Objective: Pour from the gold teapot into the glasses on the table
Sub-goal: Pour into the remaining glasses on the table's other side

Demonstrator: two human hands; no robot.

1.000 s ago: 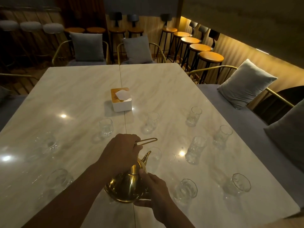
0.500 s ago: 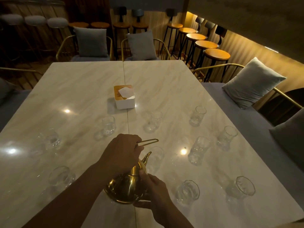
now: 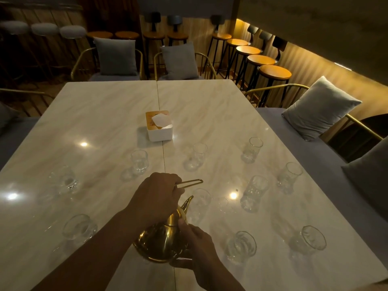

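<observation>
Dim marble tabletop (image 3: pixel 100 122) stretches ahead. Fingers of my left hand (image 3: pixel 155 198) clamp the handle of the gold teapot (image 3: pixel 157 242); my right hand (image 3: pixel 196 248) grips its belly, spout just beside a glass (image 3: pixel 201 201).

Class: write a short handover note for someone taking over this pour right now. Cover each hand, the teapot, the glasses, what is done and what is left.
Left hand grips the handle of the gold teapot; right hand holds its body, thumb on the neck.
Teapot is tilted, spout toward the nearest glass. The other glasses stand upright across the marble table.
Done: pot in hand and aimed. No stream shows; fill levels unreadable in this light.
Left: pour into the glasses.
</observation>
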